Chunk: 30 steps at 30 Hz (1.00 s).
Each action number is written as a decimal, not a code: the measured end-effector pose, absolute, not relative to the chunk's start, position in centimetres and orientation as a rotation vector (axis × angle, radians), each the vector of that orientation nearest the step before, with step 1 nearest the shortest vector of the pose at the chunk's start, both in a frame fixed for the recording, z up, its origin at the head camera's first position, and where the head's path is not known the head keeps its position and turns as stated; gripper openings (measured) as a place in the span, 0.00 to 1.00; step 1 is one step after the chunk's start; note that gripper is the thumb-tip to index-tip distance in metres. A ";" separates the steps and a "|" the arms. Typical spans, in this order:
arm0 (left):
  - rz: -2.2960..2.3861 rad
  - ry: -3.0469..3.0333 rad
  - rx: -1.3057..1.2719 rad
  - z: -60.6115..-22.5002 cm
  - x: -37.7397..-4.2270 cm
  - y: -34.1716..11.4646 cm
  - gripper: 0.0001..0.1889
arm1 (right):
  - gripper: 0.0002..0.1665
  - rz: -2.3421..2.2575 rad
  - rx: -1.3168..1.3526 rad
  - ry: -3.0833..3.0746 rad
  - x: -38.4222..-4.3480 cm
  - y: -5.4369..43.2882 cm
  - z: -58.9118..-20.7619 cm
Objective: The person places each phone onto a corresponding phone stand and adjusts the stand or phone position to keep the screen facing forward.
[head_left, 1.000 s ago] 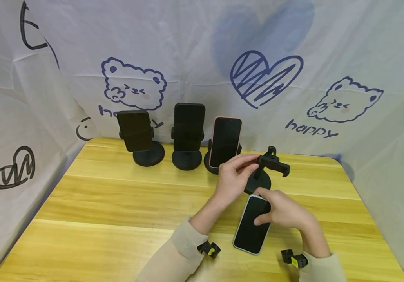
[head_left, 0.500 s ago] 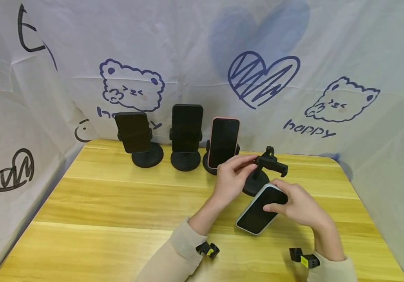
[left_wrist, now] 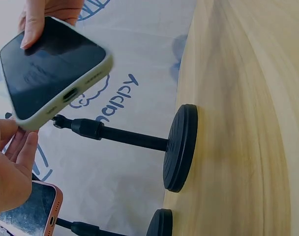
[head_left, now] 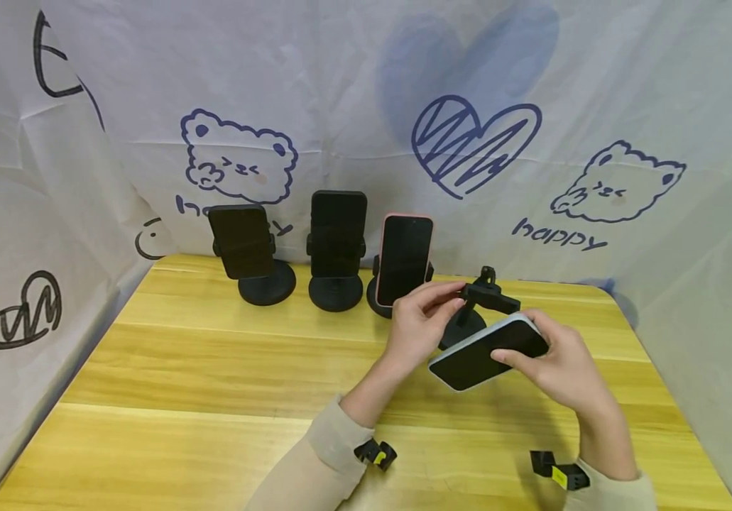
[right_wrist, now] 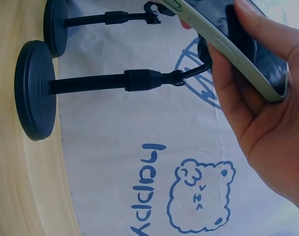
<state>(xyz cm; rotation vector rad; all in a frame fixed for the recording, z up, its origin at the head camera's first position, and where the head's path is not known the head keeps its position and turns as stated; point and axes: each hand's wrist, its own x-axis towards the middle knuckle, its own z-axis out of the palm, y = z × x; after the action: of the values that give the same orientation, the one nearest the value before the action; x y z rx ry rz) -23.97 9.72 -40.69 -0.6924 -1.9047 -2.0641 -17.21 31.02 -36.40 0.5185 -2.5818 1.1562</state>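
My right hand (head_left: 570, 369) grips a smartphone (head_left: 468, 367) in a pale case, thumb across its dark screen. The phone is tilted above the table, in front of a black phone stand (head_left: 461, 332). At the left end of that stand's clamp (head_left: 493, 300), my left hand (head_left: 418, 321) pinches with thumb and fingers. In the left wrist view the phone (left_wrist: 51, 69) hides most of the clamp, and the stand's pole (left_wrist: 134, 138) leads to a round base. The right wrist view shows my right hand's (right_wrist: 272, 132) fingers behind the phone and thumb in front.
Left of this stand, a pink-cased phone (head_left: 407, 255), a black phone (head_left: 339, 231) and another dark phone (head_left: 242, 241) each sit upright in a similar stand on the wooden table (head_left: 212, 369). A white cloth (head_left: 353, 85) with drawings hangs behind.
My right hand has lifted the phone from the table, moved it right and up, and turned it from nearly upright to slanting sideways. My left hand stays at the clamp.
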 end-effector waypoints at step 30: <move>-1.600 -1.985 -1.315 -38.6 -24.0 7.2 0.15 | 0.29 1.155 0.518 -2.325 -17.1 30.3 -36.4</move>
<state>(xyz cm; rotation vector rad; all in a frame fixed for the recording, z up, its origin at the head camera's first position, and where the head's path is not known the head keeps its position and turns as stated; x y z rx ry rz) -24.03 7.17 -38.64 -1.3151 -1.9853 -1.6004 -17.11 30.34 -36.41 0.5177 -2.3252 1.1548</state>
